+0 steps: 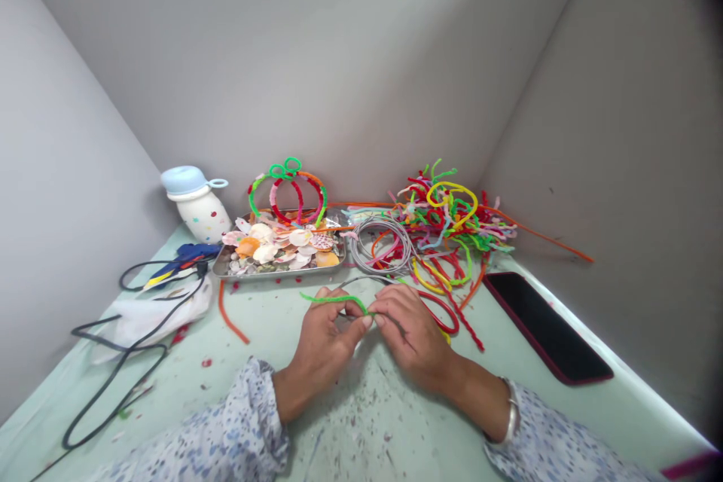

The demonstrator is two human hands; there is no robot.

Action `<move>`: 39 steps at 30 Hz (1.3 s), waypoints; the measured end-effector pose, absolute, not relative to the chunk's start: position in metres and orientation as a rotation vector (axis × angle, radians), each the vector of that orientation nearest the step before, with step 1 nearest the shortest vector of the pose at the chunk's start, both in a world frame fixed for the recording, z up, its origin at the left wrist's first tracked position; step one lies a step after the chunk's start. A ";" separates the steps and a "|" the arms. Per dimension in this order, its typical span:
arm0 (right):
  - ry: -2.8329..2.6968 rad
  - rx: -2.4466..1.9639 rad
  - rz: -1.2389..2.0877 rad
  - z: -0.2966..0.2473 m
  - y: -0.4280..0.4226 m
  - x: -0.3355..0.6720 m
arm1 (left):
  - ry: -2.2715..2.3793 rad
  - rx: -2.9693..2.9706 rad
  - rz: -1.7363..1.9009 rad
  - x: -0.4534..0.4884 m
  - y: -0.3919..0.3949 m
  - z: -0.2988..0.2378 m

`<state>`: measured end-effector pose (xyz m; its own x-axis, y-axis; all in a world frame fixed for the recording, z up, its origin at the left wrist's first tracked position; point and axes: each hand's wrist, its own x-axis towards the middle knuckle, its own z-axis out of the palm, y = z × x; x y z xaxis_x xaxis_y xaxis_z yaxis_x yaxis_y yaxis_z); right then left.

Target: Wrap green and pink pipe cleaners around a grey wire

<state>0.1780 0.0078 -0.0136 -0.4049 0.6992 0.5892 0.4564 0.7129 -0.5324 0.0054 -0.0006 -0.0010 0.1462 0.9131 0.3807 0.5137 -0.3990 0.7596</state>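
My left hand [326, 343] and my right hand [415, 331] meet over the middle of the table, fingertips pinched close together. Between them is a bright green pipe cleaner [337, 300]; its loose end curves off to the left above my left hand. Both thumbs and forefingers press at its right end, where the exact grip is partly hidden. A thin grey wire [367, 278] arcs just behind my fingers, and whether I hold it too I cannot tell. Red pipe cleaners [446, 309] lie beside my right hand.
Behind my hands stands a metal tray [271, 276] of seashells, with pipe-cleaner rings [288, 181] over it. Coiled grey wire [355, 248] and a pipe-cleaner heap [446, 203] lie right of it. A phone [545, 327] is far right; a bottle [200, 211] and black cable [116, 346] are left.
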 end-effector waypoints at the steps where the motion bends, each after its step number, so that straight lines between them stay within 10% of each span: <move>1: -2.069 -0.879 0.364 -0.013 0.008 0.178 | 1.361 1.971 1.170 0.005 -0.001 -0.001; 39: -2.059 -0.886 0.357 -0.013 0.008 0.177 | 1.389 1.940 1.190 0.007 0.001 -0.002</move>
<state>0.1772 0.0079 -0.0126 -0.3927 0.7025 0.5936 0.4616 0.7087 -0.5335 0.0066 0.0009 -0.0015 0.1113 0.9204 0.3748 0.5118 -0.3764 0.7723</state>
